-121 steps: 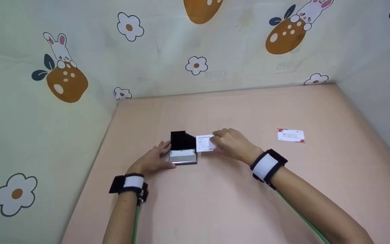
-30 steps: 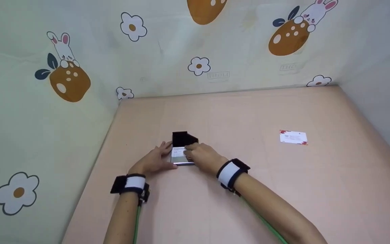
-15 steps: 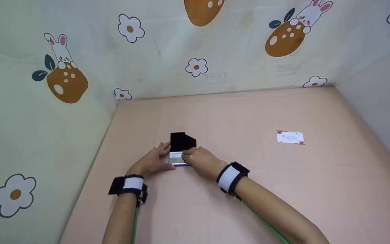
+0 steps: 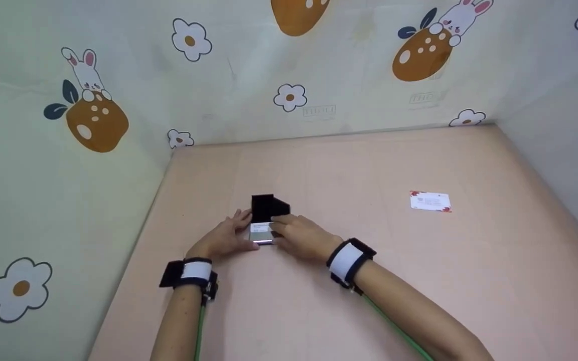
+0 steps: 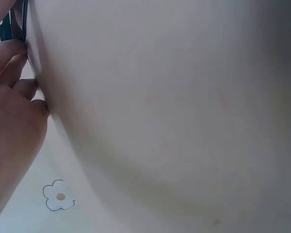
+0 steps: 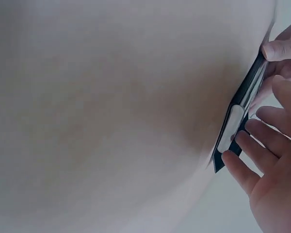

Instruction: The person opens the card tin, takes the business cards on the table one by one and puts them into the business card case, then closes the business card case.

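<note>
Head camera looking forward and down over the whole desk [image 4: 369,301] toward its far edge and corners, both wrist cameras pressed close and low against the desk surface, all three sharing the card case [image 4: 264,220] near the left edge.

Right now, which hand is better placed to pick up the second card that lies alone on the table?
Probably the right hand. The loose card lies far on its side, with bare table between. The left hand steadies the open card case from the other side.
</note>
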Available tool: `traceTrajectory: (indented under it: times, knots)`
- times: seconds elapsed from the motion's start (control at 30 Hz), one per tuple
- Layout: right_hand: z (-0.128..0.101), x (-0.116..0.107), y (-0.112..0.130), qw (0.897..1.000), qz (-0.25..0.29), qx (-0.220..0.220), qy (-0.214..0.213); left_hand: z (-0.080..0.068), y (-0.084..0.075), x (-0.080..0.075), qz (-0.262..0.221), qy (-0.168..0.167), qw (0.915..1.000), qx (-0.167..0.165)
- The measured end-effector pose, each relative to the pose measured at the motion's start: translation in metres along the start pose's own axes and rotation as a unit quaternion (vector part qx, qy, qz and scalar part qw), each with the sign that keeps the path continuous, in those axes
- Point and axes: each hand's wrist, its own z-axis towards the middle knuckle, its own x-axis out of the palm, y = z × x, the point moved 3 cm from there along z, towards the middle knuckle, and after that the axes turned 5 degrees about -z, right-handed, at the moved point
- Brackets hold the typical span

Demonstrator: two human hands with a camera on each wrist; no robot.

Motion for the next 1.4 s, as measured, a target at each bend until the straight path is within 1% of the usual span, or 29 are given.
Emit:
traceTrajectory:
  times: [0.2, 0.37, 0.47, 0.7, 0.87, 0.97, 1.1, 1.3, 1.4]
  knots:
    - [-0.010, -0.008, -0.015, 0.999, 0.007, 0.032, 0.013, 0.002, -0.001, -0.001, 0.006, 0.001, 1.0000, -0.001]
    - [-0.021, -0.014, -0.028, 0.999, 0.012, 0.041, -0.005, 0.004, -0.002, 0.000, 0.015, 0.004, 0.9999, -0.003]
    - [-0.028, -0.016, -0.036, 0.999, 0.013, 0.045, -0.014, 0.004, -0.001, 0.001, 0.011, 0.003, 0.9999, -0.004]
    - [-0.044, -0.020, -0.054, 0.996, 0.012, 0.086, 0.012, 0.004, -0.001, 0.001, 0.000, 0.006, 1.0000, 0.007]
    - [-0.055, -0.026, -0.069, 0.996, -0.001, 0.093, 0.006, 0.006, -0.002, 0.002, 0.001, 0.008, 0.9999, 0.013]
    - [-0.065, -0.029, -0.079, 0.995, -0.013, 0.102, 0.006, 0.007, -0.002, 0.002, 0.002, 0.008, 0.9999, 0.010]
    - [-0.078, -0.033, -0.092, 0.993, -0.016, 0.117, 0.007, 0.008, -0.002, 0.002, 0.000, 0.008, 1.0000, 0.003]
    - [-0.092, -0.038, -0.108, 0.990, -0.012, 0.139, 0.010, 0.003, -0.001, 0.000, 0.003, 0.010, 0.9999, -0.012]
    - [-0.100, -0.040, -0.115, 0.989, -0.011, 0.149, 0.009, 0.002, 0.000, -0.001, 0.010, 0.012, 0.9998, -0.014]
